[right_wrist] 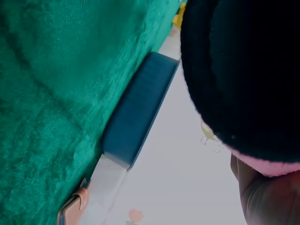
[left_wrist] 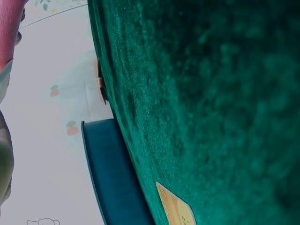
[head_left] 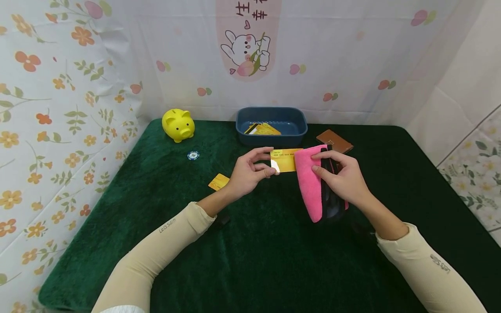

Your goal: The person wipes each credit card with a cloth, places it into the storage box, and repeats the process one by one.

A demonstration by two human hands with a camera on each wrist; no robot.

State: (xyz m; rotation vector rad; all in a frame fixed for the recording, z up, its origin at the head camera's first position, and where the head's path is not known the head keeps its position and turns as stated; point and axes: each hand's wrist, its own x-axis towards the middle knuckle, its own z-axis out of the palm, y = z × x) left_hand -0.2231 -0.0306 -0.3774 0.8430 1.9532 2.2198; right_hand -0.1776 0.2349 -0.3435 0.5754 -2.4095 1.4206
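My left hand (head_left: 248, 174) pinches a yellow bank card (head_left: 284, 161) by its left end, thumb below and fingertips above. The card's right end goes out of sight behind or inside a folded pink cloth (head_left: 308, 184) with a black edge. My right hand (head_left: 346, 176) grips the upper part of this cloth, thumb on the near side. In the right wrist view the cloth's dark side (right_wrist: 253, 79) looms large. Another yellow card (head_left: 218, 181) lies on the green table cover, partly hidden by my left hand; the left wrist view also shows a card (left_wrist: 177, 208).
A blue bin (head_left: 270, 140) holding several yellow cards (head_left: 268, 128) stands at the back. Right of it lies a brown wallet (head_left: 335, 141). A yellow piggy bank (head_left: 178, 126) and a poker chip (head_left: 193, 155) sit at the left. Patterned curtains border the table.
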